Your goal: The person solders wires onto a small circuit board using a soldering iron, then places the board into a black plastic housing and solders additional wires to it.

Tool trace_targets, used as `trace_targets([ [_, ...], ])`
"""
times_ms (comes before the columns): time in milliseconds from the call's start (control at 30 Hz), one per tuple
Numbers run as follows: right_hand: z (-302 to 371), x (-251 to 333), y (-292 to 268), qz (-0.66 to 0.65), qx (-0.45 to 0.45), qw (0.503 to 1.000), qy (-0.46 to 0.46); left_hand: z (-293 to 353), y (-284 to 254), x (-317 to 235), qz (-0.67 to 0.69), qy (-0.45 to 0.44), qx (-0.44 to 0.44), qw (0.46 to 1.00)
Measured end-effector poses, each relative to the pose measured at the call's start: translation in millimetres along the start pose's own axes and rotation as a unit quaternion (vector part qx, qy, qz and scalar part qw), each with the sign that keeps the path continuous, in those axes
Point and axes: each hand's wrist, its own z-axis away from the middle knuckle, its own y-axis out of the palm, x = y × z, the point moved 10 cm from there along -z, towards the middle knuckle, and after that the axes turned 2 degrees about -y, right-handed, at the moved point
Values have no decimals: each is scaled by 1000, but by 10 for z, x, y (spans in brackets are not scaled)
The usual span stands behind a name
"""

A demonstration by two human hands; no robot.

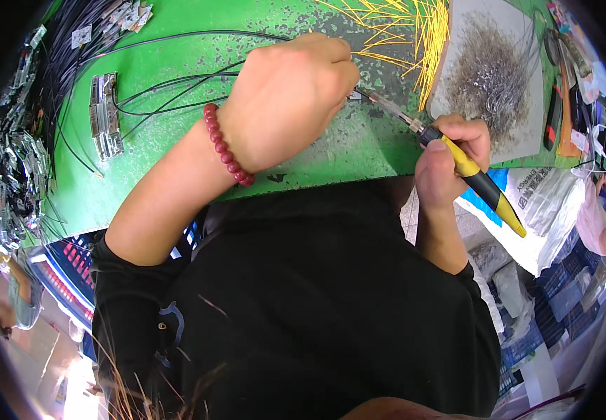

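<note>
My left hand (pixel 290 98), with a red bead bracelet (pixel 226 147) on its wrist, is closed over the end of a black cable (pixel 177 84) on the green worktable (pixel 142 175). A small metal part (pixel 354 95) shows at its fingertips. My right hand (pixel 451 155) grips a soldering iron with a yellow and black handle (pixel 481 183). The iron's metal tip (pixel 387 106) points left and reaches the small part by my left fingers.
Thin yellow wire pieces (pixel 415 35) lie scattered at the top. A grey board with a heap of fine metal bits (pixel 491 73) sits at the right. Metal connector blocks (pixel 104 115) and bundles of black cables (pixel 72 42) lie at the left. Plastic bags (pixel 548 203) hang by the right edge.
</note>
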Motion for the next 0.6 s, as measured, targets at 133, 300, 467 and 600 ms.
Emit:
trace_targets([
  [133, -2, -17, 5, 6, 9, 1000, -6, -17, -1, -1, 17, 12, 8, 1000],
  [300, -79, 7, 168, -71, -10, 995, 62, -56, 42, 29, 32, -7, 47, 998],
  [467, -244, -9, 462, 100, 111, 988, 46, -24, 42, 64, 44, -20, 37, 998],
  [600, -316, -33, 586, 64, 112, 990, 58, -32, 28, 47, 46, -15, 32, 998],
])
